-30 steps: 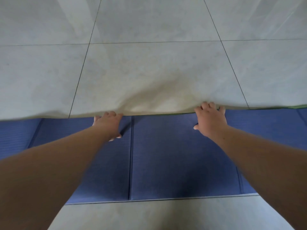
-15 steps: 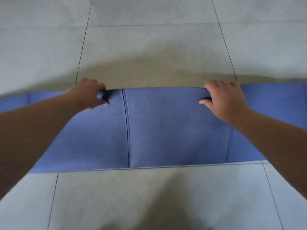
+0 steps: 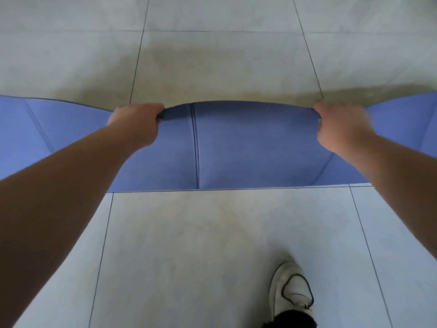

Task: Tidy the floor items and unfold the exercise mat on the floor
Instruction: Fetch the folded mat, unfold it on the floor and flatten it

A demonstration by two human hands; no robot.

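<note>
Pale grey tiled floor, thin dark grout lines.

The exercise mat is a periwinkle blue with a fine woven-looking texture, crossed by darker fold lines. The floor is pale grey tile with thin dark grout lines. At five o'clock a white shoe carries a dark looping outline, with black cloth above its heel.

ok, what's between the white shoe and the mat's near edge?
Only bare floor tile with grout lines, as the head view shows. The white shoe stands apart from the blue mat, whose far edge both hands grip.
</note>
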